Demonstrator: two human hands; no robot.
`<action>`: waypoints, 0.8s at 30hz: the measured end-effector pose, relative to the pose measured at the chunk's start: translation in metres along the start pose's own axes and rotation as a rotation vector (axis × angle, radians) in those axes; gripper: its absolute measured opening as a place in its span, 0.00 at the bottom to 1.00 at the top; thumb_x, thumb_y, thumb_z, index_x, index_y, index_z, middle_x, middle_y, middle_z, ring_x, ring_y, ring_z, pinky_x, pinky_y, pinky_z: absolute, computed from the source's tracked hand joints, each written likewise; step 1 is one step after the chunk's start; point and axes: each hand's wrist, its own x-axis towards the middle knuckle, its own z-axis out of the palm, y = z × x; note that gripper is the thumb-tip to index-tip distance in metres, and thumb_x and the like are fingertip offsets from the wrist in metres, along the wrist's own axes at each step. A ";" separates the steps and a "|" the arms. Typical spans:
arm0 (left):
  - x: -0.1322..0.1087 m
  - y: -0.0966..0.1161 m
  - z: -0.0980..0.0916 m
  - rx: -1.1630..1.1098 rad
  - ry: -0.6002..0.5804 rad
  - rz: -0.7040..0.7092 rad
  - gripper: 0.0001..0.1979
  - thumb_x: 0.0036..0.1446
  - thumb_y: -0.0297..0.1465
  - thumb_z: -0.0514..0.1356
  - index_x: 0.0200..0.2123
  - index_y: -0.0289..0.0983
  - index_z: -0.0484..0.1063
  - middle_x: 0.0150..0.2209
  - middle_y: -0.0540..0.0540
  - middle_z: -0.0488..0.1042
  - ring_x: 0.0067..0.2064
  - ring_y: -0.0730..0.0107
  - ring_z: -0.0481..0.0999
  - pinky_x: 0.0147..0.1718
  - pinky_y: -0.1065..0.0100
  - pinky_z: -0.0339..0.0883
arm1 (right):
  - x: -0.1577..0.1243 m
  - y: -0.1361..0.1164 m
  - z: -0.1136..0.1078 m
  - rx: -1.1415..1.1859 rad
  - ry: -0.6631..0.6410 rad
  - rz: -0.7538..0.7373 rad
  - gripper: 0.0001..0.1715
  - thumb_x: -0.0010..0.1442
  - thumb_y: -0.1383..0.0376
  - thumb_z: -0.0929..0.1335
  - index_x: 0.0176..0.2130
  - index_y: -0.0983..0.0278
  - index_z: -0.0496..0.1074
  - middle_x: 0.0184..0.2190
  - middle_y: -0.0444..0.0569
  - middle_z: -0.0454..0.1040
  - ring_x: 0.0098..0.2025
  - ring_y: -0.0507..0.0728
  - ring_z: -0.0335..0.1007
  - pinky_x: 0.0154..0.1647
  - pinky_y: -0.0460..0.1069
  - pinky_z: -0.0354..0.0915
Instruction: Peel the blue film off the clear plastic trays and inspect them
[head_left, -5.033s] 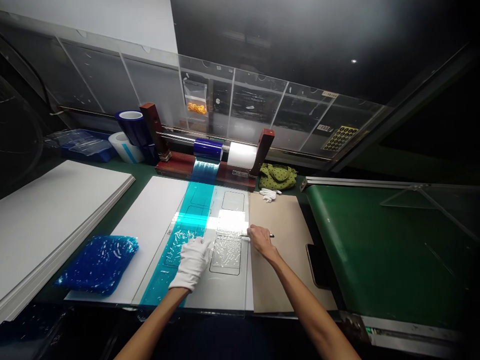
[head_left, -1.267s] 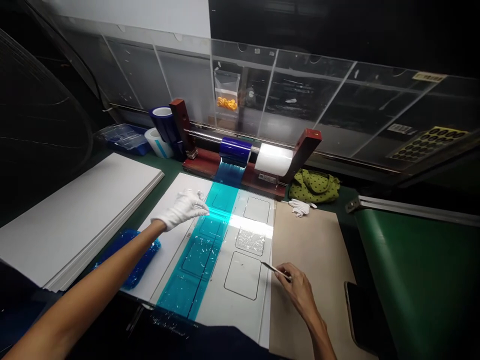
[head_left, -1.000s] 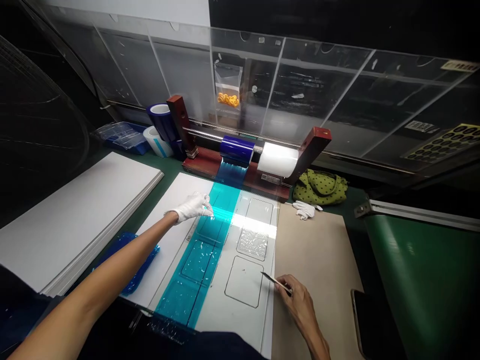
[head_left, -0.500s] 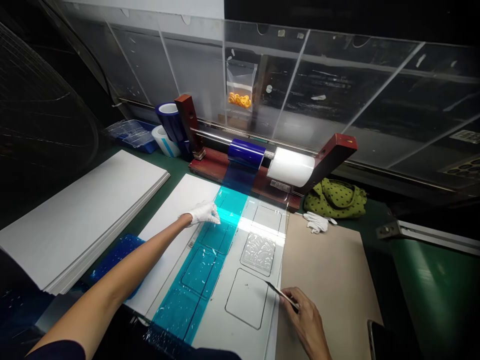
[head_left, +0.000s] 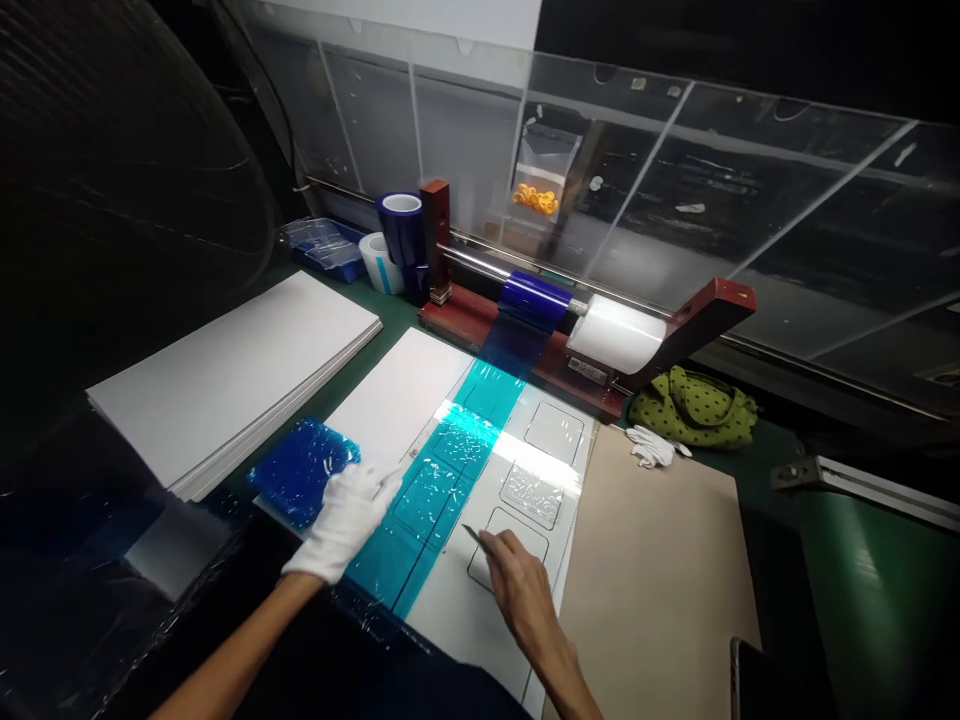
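My left hand (head_left: 341, 522), in a white cotton glove, lies over the near left edge of a teal film strip (head_left: 424, 505), fingertips pointing to the far right. The strip runs from a dark blue film roll (head_left: 534, 301) down across a white board (head_left: 457, 610) marked with rounded-rectangle outlines. My bare right hand (head_left: 521, 575) grips a slim craft knife (head_left: 474, 537), its tip just above the nearest outline. A crinkled clear film patch (head_left: 531, 495) lies on the board.
A crumpled blue film sheet (head_left: 301, 470) lies left of the strip, beside a white panel stack (head_left: 232, 380). To the right are a kraft paper sheet (head_left: 660, 590), spare white gloves (head_left: 652, 447), and a green dotted bag (head_left: 694, 410). Behind stands a red-posted roll holder (head_left: 439, 240).
My left hand has come back from the far part of the strip toward me. My right hand has moved left onto the board with the knife. The view has swung left.
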 end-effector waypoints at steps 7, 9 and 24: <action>-0.098 -0.063 0.033 0.380 -0.198 0.059 0.22 0.60 0.40 0.49 0.58 0.49 0.62 0.41 0.42 0.73 0.36 0.59 0.70 0.34 0.61 0.59 | 0.030 -0.063 0.050 -0.276 -0.137 -0.050 0.29 0.63 0.74 0.56 0.59 0.51 0.60 0.42 0.46 0.71 0.32 0.52 0.71 0.26 0.44 0.59; -0.099 -0.067 0.038 0.383 -0.197 0.074 0.23 0.59 0.40 0.50 0.59 0.51 0.60 0.43 0.41 0.72 0.38 0.57 0.69 0.35 0.59 0.59 | 0.039 -0.076 0.058 -0.327 -0.164 -0.037 0.29 0.64 0.73 0.55 0.59 0.50 0.59 0.43 0.46 0.71 0.34 0.52 0.71 0.27 0.44 0.59; -0.105 -0.087 0.046 0.209 -0.129 0.017 0.25 0.57 0.42 0.54 0.58 0.47 0.60 0.47 0.41 0.71 0.43 0.56 0.68 0.40 0.58 0.57 | 0.073 -0.121 0.085 -0.493 -0.300 -0.039 0.26 0.67 0.69 0.53 0.59 0.51 0.59 0.45 0.48 0.69 0.40 0.54 0.70 0.33 0.46 0.62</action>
